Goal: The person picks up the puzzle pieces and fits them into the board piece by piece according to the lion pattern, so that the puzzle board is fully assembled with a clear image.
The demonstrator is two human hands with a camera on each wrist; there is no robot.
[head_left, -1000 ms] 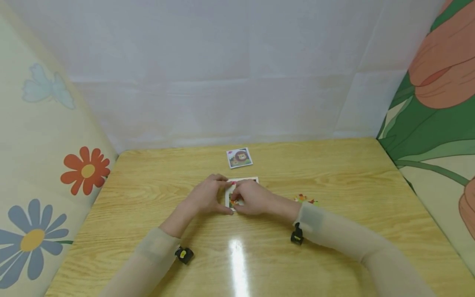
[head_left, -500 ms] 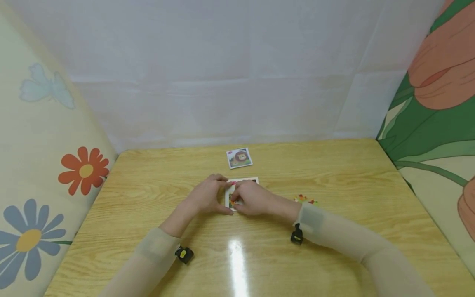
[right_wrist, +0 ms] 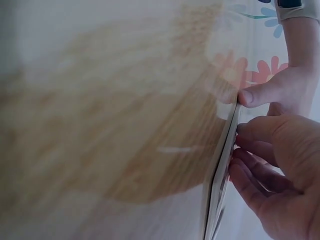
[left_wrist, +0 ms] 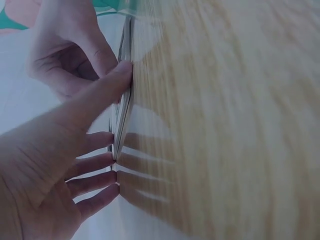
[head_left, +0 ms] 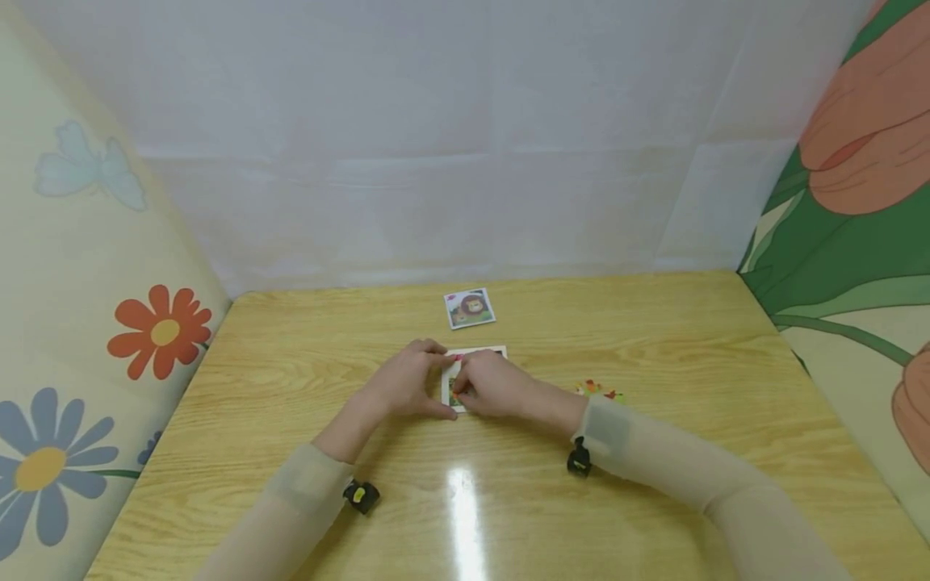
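Observation:
A small white-bordered puzzle board (head_left: 446, 395) lies mid-table, partly covered by both hands. My left hand (head_left: 405, 381) holds it from the left, thumb at the near edge and fingers at the far left; the left wrist view shows the thumb on the board's edge (left_wrist: 125, 100). Over the board my right hand (head_left: 497, 385) has curled fingers, their tips on its surface. A bit of red (right_wrist: 236, 142) shows at these fingertips in the right wrist view, seemingly a small puzzle piece pinched there, mostly hidden. Colour fills part of the board's left side.
Beyond the board lies a square card with a lion picture (head_left: 470, 309). Several small bright puzzle pieces (head_left: 599, 390) are scattered right of the board, just behind the right forearm. A white cloth (head_left: 465, 202) hangs behind the wooden table (head_left: 327, 323).
The right fingertips have shifted very slightly on the board, and the orange patch by them shows less. The left hand keeps its place on the edge.

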